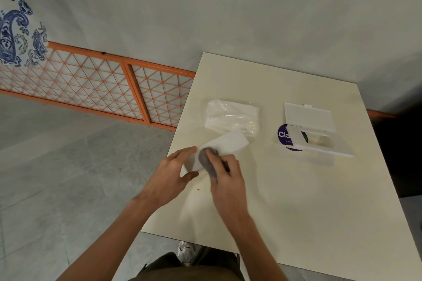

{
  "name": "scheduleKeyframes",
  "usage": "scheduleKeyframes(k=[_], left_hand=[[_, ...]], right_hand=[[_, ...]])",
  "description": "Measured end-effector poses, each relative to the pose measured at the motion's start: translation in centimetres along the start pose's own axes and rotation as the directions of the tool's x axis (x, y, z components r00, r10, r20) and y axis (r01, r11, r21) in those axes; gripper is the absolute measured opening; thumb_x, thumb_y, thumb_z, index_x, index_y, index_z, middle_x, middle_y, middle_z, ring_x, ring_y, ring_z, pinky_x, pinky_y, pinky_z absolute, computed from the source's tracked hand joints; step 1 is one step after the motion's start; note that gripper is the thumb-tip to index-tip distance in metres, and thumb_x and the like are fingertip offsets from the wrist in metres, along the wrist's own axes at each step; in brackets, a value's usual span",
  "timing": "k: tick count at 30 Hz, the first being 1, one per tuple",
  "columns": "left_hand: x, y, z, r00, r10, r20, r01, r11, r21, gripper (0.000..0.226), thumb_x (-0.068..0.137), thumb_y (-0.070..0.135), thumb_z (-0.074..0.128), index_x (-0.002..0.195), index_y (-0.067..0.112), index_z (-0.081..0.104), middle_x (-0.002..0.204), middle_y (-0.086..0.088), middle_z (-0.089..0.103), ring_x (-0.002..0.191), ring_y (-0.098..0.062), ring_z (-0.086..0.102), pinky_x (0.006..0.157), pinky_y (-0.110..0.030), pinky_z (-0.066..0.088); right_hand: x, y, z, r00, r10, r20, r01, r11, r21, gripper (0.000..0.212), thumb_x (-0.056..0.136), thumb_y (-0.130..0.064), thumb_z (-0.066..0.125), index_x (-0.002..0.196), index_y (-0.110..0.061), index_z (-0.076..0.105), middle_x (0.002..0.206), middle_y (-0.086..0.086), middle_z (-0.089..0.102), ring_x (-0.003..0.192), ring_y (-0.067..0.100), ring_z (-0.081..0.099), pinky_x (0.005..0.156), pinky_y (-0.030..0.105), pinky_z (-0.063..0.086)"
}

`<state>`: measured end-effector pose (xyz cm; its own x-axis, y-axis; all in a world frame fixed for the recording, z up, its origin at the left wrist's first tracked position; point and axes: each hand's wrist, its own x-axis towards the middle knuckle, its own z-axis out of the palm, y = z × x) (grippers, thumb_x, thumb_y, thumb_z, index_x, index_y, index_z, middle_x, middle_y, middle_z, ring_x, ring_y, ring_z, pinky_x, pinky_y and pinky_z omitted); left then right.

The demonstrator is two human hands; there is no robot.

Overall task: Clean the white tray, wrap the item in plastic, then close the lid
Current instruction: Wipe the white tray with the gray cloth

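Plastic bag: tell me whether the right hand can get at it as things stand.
Probably yes. The bag lies uncovered on the table just beyond the tray. But the right hand grips a cloth, so it would likely have to drop that first.

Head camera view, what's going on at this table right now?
A person stands at a cream table, cleaning the white tray. The left hand holds the tray's near end while the right hand presses a grey cloth onto it. Crumpled clear plastic wrap lies just beyond the tray. To the right sits a white case with its lid open, so wrapping and closing are not yet done.
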<state>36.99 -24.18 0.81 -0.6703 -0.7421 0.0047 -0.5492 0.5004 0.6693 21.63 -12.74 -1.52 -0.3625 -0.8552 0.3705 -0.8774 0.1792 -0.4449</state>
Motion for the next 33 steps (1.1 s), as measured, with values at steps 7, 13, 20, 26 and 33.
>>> scheduleKeyframes(k=[7,13,20,26,33], left_hand=[[0.2,0.8,-0.2,0.999,-0.046,0.019,0.046,0.999,-0.007,0.068,0.088,0.023,0.084,0.148,0.016,0.054,0.147,0.0,0.061,0.133,-0.019,0.059,0.11,-0.011,0.033],[0.3,1.1,-0.5,0.997,-0.076,0.024,0.076,0.997,-0.006,0.068,0.092,0.027,0.08,0.153,0.021,0.049,0.153,0.003,0.055,0.139,-0.019,0.052,0.113,-0.019,0.032],[0.4,1.4,-0.7,0.995,-0.092,0.049,0.092,0.996,0.007,0.068,0.092,0.026,0.081,0.152,0.021,0.05,0.153,0.003,0.056,0.139,-0.019,0.053,0.111,-0.017,0.031],[0.3,1.8,-0.6,0.992,-0.119,0.035,0.119,0.993,0.016,0.067,0.096,0.028,0.076,0.155,0.024,0.045,0.156,0.005,0.05,0.14,-0.02,0.047,0.114,-0.027,0.034],[0.8,1.8,-0.6,0.99,-0.135,0.044,0.134,0.991,0.029,0.078,0.095,0.033,0.075,0.16,0.025,0.033,0.16,0.004,0.043,0.147,-0.02,0.04,0.119,-0.033,0.034]], right_hand=[[0.0,-0.9,0.4,1.0,-0.012,-0.029,0.012,1.0,-0.008,0.072,0.079,0.0,0.083,0.146,-0.018,0.063,0.113,0.006,0.06,0.093,0.026,0.061,0.079,0.035,0.061],[1.6,1.3,-0.5,0.997,0.077,-0.027,-0.077,0.997,0.008,0.066,0.084,-0.001,0.082,0.144,-0.021,0.065,0.114,0.002,0.056,0.094,0.025,0.058,0.079,0.04,0.062],[1.4,0.1,-0.7,0.999,0.008,0.034,-0.009,1.0,0.023,0.061,0.088,-0.003,0.08,0.145,-0.018,0.064,0.119,0.004,0.056,0.099,0.026,0.056,0.083,0.04,0.062],[4.3,3.1,-2.6,0.984,0.18,0.012,-0.18,0.982,0.058,0.051,0.096,0.001,0.07,0.139,-0.026,0.069,0.131,-0.002,0.054,0.105,0.022,0.045,0.097,0.033,0.047],[5.6,5.4,-5.6,0.808,0.587,0.047,-0.521,0.676,0.52,0.022,0.103,-0.026,0.069,0.124,-0.025,0.072,0.111,-0.004,0.073,0.099,0.009,0.069,0.092,0.03,0.055]])
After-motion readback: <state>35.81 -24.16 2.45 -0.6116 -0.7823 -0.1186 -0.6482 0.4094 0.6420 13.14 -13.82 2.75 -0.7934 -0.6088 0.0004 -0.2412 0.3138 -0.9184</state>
